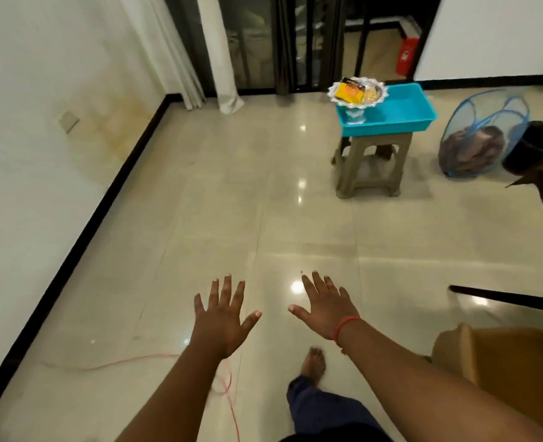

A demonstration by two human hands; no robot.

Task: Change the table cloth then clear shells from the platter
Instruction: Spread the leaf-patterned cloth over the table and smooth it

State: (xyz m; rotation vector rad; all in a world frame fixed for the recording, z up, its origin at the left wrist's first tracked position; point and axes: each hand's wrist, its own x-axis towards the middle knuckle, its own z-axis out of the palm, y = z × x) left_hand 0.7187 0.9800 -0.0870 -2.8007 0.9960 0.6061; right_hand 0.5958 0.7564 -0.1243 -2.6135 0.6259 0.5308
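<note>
Silver platter (356, 90) parked at teal tray's (404, 110) left corner, likely off-table for cloth change; left hand (224, 320) and right hand (326, 309) spread wide, empty.

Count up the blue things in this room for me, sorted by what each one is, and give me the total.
Blue plastic tray, resting on the stool: 1
Blue mesh laundry basket, standing on the floor: 1
Total: 2
</note>
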